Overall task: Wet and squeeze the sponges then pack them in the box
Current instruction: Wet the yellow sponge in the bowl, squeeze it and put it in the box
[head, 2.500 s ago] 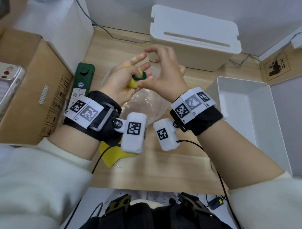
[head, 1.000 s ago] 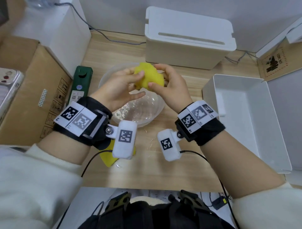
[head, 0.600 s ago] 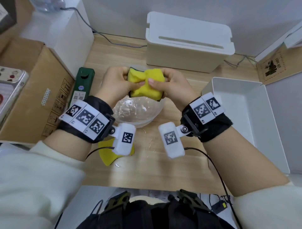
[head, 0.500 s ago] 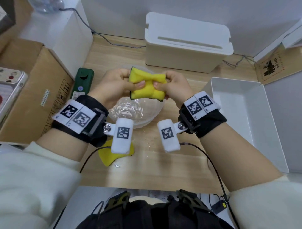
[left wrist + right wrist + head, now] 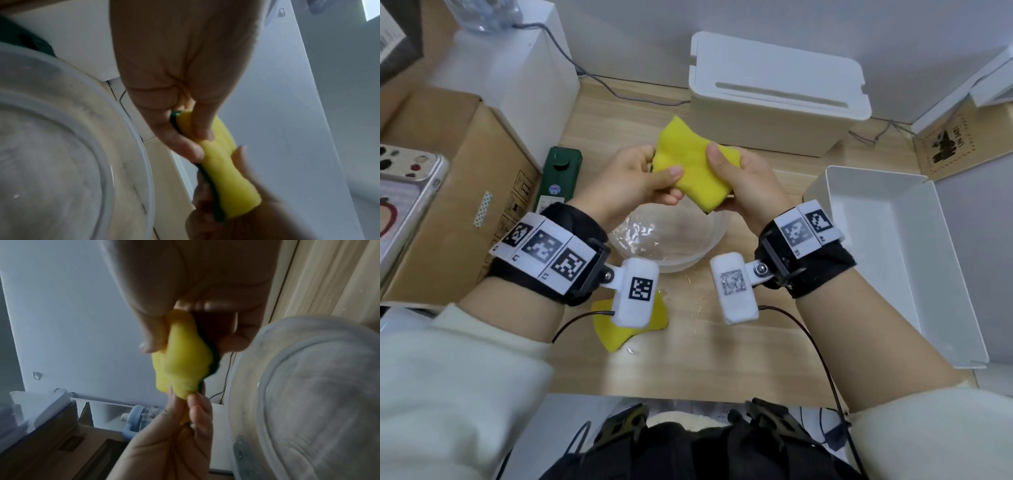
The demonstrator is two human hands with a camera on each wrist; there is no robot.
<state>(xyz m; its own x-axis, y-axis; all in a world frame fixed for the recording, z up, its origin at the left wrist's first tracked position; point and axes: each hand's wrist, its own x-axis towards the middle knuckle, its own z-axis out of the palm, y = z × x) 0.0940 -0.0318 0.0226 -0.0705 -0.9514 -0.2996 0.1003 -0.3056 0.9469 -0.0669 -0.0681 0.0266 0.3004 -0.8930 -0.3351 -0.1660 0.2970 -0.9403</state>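
A yellow sponge (image 5: 695, 171) with a dark green scouring back is held above a clear bowl of water (image 5: 671, 240). My left hand (image 5: 633, 181) pinches its left end between thumb and fingers, and my right hand (image 5: 736, 174) grips its right end. The sponge is bent and twisted between them. The left wrist view has the sponge (image 5: 224, 165) under my left hand (image 5: 185, 100), beside the bowl rim (image 5: 139, 146). In the right wrist view the sponge (image 5: 180, 363) sits in my right hand (image 5: 197, 305). A second yellow sponge (image 5: 616, 329) lies on the table under my left wrist. The white box (image 5: 935, 274) stands open to the right.
A white cable box (image 5: 774, 92) stands behind the bowl. A green pack (image 5: 558, 178) lies left of the bowl beside a cardboard carton (image 5: 448, 205) and a white case (image 5: 517, 75). Water drops speckle the wooden table (image 5: 705, 342) in front.
The sponge went from squeezed small in my left hand to spread and twisted between both hands. In the last half second it has unfolded more and tilted, the left end higher.
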